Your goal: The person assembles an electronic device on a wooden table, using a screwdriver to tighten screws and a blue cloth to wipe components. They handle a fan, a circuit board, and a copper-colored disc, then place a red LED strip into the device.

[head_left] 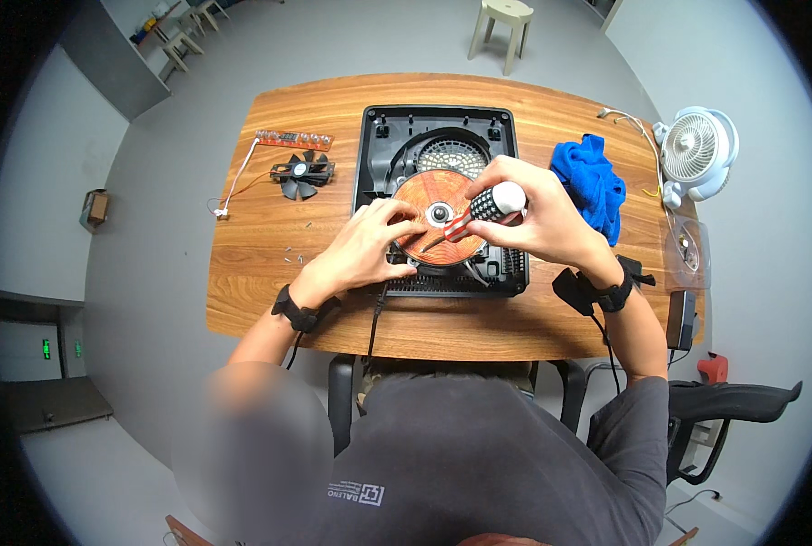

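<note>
A round copper coil (417, 189) with a pale ring at its centre lies in the open black housing (366, 168) of what looks like an induction cooker. My right hand (552, 211) grips a screwdriver (492, 204) with a black-and-white handle and a red-and-white neck. Its shaft slants down to the left, the tip by the coil's lower left part; whether it sits in a screw is too small to tell. My left hand (368, 240) curves over the coil's left side, fingers on top and thumb at the lower edge, holding it.
Left of the housing are a black fan (302, 175), an orange circuit board (295, 140) with a white cable, and several small screws (300, 259). To the right lie a blue cloth (590, 182), a white desk fan (697, 146), a clear tray (690, 255) and a black box (682, 318).
</note>
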Tool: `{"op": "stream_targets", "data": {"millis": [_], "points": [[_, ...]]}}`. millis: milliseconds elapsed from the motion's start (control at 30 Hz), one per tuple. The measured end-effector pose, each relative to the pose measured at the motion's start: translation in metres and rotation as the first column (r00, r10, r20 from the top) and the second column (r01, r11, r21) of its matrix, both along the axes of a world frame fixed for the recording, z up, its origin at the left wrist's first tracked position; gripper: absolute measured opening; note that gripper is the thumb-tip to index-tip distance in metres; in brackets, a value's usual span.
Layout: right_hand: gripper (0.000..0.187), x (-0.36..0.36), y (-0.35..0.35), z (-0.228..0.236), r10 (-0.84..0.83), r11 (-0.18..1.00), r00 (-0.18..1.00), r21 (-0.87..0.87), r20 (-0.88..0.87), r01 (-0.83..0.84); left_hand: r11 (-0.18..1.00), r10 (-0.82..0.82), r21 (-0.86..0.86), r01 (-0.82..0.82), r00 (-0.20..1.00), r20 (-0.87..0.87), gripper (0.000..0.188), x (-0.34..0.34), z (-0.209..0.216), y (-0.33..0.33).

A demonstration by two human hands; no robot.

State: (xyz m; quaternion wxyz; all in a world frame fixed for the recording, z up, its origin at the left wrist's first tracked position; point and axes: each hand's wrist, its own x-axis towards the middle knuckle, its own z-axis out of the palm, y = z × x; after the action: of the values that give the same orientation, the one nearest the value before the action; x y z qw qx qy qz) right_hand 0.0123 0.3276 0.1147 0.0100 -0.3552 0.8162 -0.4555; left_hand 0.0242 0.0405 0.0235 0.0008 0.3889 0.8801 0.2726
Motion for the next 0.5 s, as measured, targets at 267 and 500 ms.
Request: {"op": "stream_targets", "data": {"millis": [267,500], "points": [[0.032,0.0,-0.018,0.002,0.083,0.996,0.992,-0.012,-0.095,-0.085,0.999,0.01,0.035,-0.01,1.0,-0.001,0.063,0.001,-0.001,-0.001],[0.032,-0.003,-0.03,0.002,0.149,0.988,0.98,-0.011,-0.135,-0.152,0.999,0.021,0.029,-0.021,1.0,0.004,0.057,0.002,0.0,-0.001]]}}
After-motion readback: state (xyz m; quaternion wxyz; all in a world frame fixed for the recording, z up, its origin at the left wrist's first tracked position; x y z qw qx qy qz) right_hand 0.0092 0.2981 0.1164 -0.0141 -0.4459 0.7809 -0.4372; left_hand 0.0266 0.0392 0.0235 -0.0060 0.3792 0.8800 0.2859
